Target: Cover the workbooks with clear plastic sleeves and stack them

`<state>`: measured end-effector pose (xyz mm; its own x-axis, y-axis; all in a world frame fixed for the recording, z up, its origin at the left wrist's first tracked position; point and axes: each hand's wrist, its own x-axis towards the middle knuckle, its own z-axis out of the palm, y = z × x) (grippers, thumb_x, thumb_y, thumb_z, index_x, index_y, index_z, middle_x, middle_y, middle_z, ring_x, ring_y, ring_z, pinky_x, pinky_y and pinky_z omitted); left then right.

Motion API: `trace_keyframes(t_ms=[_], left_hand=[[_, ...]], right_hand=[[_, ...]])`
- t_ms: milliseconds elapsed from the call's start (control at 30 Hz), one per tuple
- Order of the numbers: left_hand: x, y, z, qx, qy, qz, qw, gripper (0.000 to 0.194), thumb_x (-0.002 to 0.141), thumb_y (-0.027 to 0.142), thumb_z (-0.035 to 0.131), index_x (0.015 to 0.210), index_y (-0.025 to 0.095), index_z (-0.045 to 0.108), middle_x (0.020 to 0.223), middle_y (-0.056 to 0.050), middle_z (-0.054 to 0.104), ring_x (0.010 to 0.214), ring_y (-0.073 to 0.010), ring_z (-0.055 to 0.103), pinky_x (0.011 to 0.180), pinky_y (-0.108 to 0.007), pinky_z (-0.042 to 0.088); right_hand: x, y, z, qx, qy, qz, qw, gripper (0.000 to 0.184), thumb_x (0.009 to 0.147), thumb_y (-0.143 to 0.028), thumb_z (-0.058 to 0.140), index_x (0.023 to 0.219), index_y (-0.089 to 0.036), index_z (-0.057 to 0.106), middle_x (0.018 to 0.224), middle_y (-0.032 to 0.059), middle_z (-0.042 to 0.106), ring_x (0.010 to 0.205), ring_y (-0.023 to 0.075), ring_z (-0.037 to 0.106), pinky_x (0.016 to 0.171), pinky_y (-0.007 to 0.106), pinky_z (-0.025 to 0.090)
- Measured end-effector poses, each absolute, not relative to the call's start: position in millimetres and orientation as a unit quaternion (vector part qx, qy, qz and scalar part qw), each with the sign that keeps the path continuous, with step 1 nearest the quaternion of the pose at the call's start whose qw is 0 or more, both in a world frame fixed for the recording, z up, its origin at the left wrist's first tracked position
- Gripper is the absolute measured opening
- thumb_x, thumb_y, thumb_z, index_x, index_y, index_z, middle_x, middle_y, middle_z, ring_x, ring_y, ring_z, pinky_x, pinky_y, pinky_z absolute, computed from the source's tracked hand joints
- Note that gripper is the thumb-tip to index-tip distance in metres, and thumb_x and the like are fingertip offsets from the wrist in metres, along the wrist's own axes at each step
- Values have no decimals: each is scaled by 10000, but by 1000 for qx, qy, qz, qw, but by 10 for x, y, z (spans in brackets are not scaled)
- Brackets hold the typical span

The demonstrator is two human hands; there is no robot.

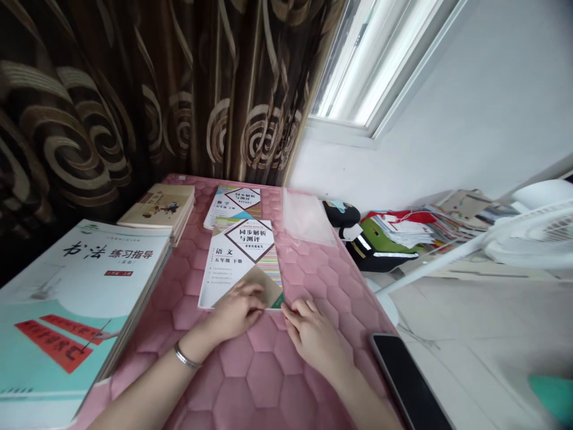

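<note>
A white workbook [239, 257] with a diamond title panel and striped edge lies flat on the pink quilted table cover [264, 382]. My left hand [235, 313], a metal bracelet on its wrist, rests on the book's near edge with fingers curled at the bottom corner. My right hand [313, 334] lies on the cover just right of that corner, fingertips touching the book's edge, fingers loosely bent. A second, similar workbook [235, 203] lies behind the first, partly under it.
A stack of large teal-and-white books [67, 310] sits at the left, a smaller stack [159, 209] behind it. A clear plastic sleeve [307, 218] lies at the back right, a dark phone [409, 382] at the table's right edge. Beyond: curtain, a white fan [528, 236], floor clutter.
</note>
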<state>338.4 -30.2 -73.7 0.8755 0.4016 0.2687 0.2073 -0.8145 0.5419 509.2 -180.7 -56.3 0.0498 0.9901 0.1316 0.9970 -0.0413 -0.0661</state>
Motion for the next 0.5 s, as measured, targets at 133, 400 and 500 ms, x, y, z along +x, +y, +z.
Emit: trace_keyframes(t_ms=[133, 400, 500], left_hand=[[3283, -162, -702, 899, 343, 178, 208, 144, 830, 231, 598, 725, 159, 667, 1018, -91, 569, 932, -198, 562, 891, -347, 465], [3214, -161, -748, 831, 532, 159, -28, 255, 885, 189, 415, 1013, 142, 630, 1176, -190, 547, 989, -314, 514, 762, -466, 470], [3179, -130, -803, 804, 564, 181, -40, 288, 840, 148, 441, 1076, 122, 604, 1199, -230, 537, 1005, -340, 516, 756, -479, 470]], right_hand=[[5165, -1729, -514, -752, -649, -24, 115, 338, 953, -285, 439, 806, -192, 729, 871, 64, 613, 833, 176, 589, 764, 284, 477], [4460, -759, -492, -682, -696, -12, 224, 413, 974, -317, 354, 1294, -144, 549, 1344, 128, 549, 1227, 237, 502, 1008, 362, 420], [4312, -541, -701, -669, -719, 30, 186, 558, 977, -409, 323, 1423, -83, 403, 1510, 157, 342, 1405, 280, 287, 1123, 440, 287]])
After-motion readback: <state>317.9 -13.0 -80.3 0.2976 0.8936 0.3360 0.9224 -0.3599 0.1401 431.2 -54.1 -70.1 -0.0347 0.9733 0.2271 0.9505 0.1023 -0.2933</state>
